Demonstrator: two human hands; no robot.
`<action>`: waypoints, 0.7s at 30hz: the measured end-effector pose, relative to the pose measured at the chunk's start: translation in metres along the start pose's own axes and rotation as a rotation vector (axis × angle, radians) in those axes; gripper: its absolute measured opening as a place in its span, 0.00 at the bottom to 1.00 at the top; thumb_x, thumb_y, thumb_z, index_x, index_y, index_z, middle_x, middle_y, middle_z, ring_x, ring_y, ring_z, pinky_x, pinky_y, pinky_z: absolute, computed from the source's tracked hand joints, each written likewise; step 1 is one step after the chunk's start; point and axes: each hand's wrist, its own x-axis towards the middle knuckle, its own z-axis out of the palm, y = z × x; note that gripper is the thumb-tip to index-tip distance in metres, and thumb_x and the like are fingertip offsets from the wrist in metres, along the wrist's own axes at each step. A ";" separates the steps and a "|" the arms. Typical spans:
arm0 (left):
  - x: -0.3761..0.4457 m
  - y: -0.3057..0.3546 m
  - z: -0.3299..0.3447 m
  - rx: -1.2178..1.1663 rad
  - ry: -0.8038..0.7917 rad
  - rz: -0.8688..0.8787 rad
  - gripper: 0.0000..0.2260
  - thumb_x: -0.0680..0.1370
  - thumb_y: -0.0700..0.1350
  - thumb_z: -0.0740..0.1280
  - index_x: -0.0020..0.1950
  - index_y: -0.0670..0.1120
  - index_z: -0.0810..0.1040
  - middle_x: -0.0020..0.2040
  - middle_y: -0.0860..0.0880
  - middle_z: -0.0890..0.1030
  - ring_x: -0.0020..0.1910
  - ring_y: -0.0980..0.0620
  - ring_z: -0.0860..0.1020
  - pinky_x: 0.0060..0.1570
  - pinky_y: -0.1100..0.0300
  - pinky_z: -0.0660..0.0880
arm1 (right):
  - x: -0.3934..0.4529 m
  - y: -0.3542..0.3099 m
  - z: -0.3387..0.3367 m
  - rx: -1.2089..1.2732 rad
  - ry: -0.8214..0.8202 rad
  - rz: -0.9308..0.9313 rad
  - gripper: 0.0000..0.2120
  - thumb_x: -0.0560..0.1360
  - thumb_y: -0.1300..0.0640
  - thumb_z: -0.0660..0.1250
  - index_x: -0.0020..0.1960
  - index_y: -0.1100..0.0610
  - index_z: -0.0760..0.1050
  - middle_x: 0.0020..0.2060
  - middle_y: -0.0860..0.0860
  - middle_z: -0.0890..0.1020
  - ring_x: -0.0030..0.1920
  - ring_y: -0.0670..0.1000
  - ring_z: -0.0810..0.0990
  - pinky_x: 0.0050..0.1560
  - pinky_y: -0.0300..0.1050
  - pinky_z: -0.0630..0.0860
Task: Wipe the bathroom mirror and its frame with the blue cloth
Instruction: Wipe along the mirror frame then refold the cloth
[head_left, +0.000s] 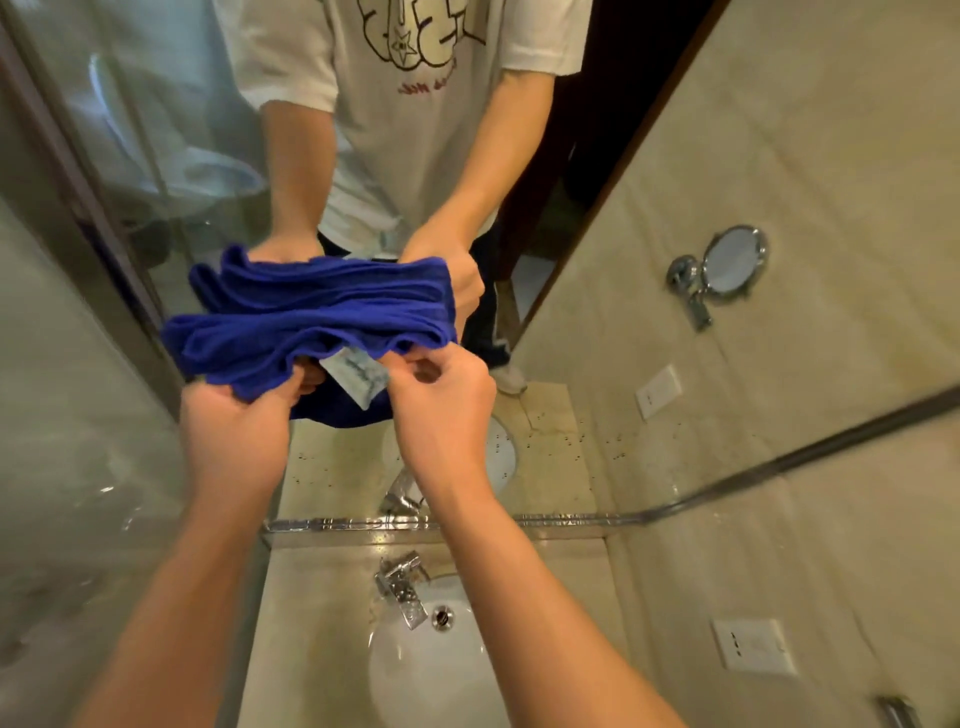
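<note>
Mirror (649, 171) fills upper view, metal frame (467, 521) along bottom edge above counter. White basin (436, 675) below, chrome tap (402, 587) at its rear rim. Blue cloth (291, 338) bunched, held up against the glass near its lower edge. Left hand (234, 441) grips cloth's left end; right hand (441, 410) pinches its right edge. White label (353, 376) hanging between hands.
</note>
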 end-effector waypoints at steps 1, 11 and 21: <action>0.000 -0.001 0.001 -0.005 0.014 -0.014 0.14 0.61 0.57 0.72 0.42 0.52 0.83 0.46 0.51 0.85 0.51 0.46 0.84 0.58 0.42 0.78 | 0.000 0.001 -0.001 -0.001 -0.003 0.004 0.08 0.71 0.57 0.72 0.35 0.57 0.78 0.28 0.45 0.78 0.31 0.44 0.73 0.37 0.44 0.72; -0.026 -0.004 0.034 0.107 0.004 -0.061 0.05 0.72 0.44 0.74 0.39 0.53 0.79 0.41 0.54 0.82 0.50 0.47 0.81 0.53 0.48 0.76 | 0.013 0.033 -0.034 -0.010 -0.045 0.058 0.16 0.70 0.56 0.73 0.28 0.51 0.70 0.22 0.42 0.72 0.26 0.44 0.68 0.33 0.41 0.66; -0.086 -0.019 0.146 0.100 -0.138 0.064 0.15 0.70 0.43 0.73 0.47 0.63 0.82 0.47 0.58 0.85 0.51 0.53 0.83 0.53 0.44 0.79 | 0.048 0.102 -0.153 -0.013 -0.055 0.058 0.18 0.69 0.59 0.71 0.26 0.55 0.65 0.23 0.48 0.68 0.29 0.48 0.62 0.31 0.48 0.62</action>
